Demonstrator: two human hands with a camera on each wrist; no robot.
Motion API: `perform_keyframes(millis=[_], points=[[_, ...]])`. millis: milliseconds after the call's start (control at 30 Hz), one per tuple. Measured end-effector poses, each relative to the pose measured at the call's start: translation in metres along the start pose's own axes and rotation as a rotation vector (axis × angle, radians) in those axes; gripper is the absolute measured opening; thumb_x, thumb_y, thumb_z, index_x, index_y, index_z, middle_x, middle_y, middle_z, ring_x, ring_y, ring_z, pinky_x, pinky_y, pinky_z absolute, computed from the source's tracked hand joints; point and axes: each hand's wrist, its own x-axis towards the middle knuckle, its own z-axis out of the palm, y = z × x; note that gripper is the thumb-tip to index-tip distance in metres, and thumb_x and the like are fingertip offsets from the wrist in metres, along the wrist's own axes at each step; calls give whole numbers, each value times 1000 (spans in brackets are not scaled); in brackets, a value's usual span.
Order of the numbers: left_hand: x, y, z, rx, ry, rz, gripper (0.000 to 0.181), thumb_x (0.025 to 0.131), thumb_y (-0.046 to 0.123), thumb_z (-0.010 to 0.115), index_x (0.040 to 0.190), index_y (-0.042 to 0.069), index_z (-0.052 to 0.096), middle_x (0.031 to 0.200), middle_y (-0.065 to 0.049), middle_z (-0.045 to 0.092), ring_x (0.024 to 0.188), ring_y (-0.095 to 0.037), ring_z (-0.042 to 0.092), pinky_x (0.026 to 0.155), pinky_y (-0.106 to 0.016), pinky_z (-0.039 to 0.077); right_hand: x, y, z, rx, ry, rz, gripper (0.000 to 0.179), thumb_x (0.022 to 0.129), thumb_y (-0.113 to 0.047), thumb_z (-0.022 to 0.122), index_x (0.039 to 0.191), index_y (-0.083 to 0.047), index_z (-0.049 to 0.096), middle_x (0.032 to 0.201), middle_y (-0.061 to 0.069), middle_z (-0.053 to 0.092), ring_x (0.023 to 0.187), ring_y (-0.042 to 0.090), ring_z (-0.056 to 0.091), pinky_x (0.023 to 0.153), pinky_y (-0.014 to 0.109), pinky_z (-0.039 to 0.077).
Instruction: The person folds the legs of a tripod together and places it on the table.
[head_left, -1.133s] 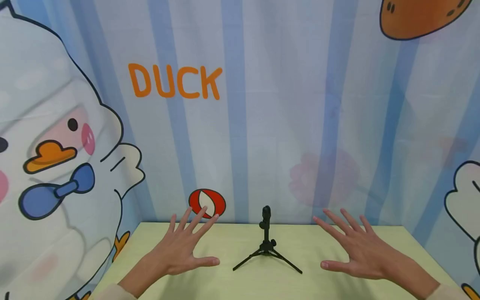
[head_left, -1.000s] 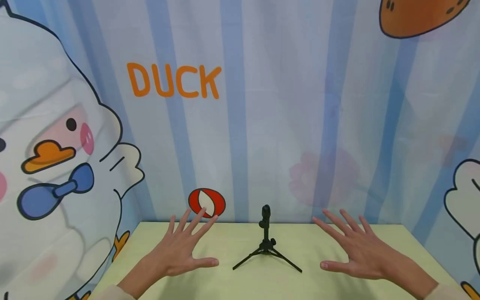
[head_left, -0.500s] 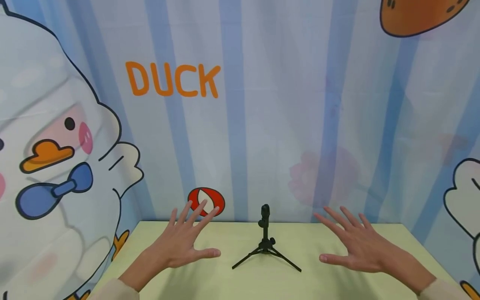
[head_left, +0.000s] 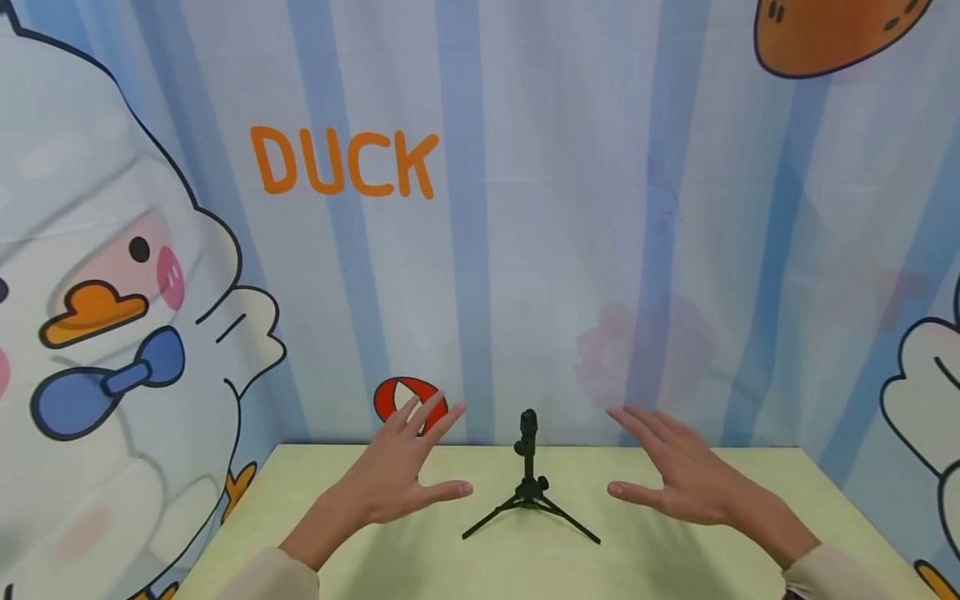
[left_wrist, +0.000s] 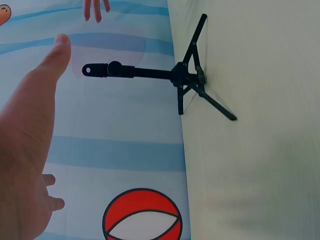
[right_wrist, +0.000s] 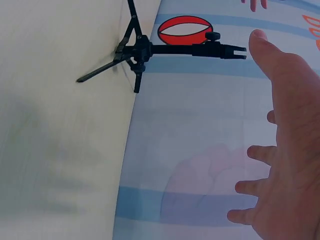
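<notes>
A small black tripod stand (head_left: 529, 487) stands upright on the pale yellow table (head_left: 540, 575), its legs spread and a short post with knobs rising from them. To its left my left hand (head_left: 397, 471) hovers over the table, fingers extended and thumb pointing toward the stand. On the other side my right hand (head_left: 682, 471) is held in the air in much the same way, its thumb also toward the post. Neither hand touches the stand. In the left wrist view the stand (left_wrist: 180, 74) shows a hole at its top end; the right wrist view shows a forked tip.
Behind the table hangs a blue-striped curtain (head_left: 555, 250) with printed cartoon ducks, the word DUCK and a red-and-white ball (head_left: 386, 400). The table's back edge meets the curtain just beyond the stand. Shadows of both hands fall on the tabletop.
Both hands have moved inward toward the stand, the left one to the right and the right one to the left. The fingers of each hand have come closer together. The stand has stayed in place.
</notes>
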Motion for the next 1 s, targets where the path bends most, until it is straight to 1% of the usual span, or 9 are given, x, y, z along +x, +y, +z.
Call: perform_keyframes(millis=[133,233,333,467,600,667,767,900,1000], points=[[8,7,8,-56,11,18,93,90,81,53,166,43,15,173,2,14,156,-39,18,115,-71,31,8,-4,10,60,-5,24,85,97,-63,63,166,-31,25,165,12,33,147,44,36,107,75,35],[12,12,17,-96,34,30,90,91,80,53,165,46,15,172,4,17,155,-31,22,113,-67,38,13,-5,20,113,-13,45,84,97,-62,63,165,-31,26,165,12,34,146,43,37,107,74,36],[15,16,25,-151,61,34,87,92,78,54,165,45,20,170,4,23,153,-26,27,110,-63,43,18,-6,31,173,-30,69,83,98,-61,62,165,-30,26,165,10,34,147,42,36,108,73,35],[19,21,37,-224,106,26,81,94,72,57,164,41,28,166,2,31,149,-24,34,109,-59,46,21,-5,47,246,-48,90,82,100,-59,61,165,-24,27,165,10,35,149,41,34,111,71,34],[25,28,47,-303,182,36,73,98,57,65,161,33,37,160,-2,40,142,-25,44,108,-56,49,22,-3,65,301,-61,117,80,101,-59,60,163,-17,33,162,12,39,147,40,38,112,69,35],[28,30,51,-354,217,45,68,100,47,68,159,29,41,156,-2,43,139,-24,47,108,-53,49,22,-2,74,323,-60,133,78,101,-59,59,161,-15,36,158,12,44,144,40,42,110,69,38],[34,34,58,-434,252,43,64,100,36,71,157,25,44,152,-1,46,136,-22,49,109,-51,49,22,-1,88,367,-49,145,74,101,-55,61,158,-13,41,150,13,52,136,42,50,105,67,43],[41,38,68,-525,298,33,60,99,28,72,154,22,48,145,-3,50,129,-21,54,104,-50,53,24,-1,103,459,-62,152,67,103,-48,62,155,-9,45,144,18,56,125,45,56,97,64,50],[45,40,76,-584,330,34,58,99,24,73,152,21,49,142,-3,52,124,-21,55,101,-48,55,25,-2,113,520,-81,156,62,104,-43,62,153,-7,47,139,21,58,118,44,60,91,59,54]])
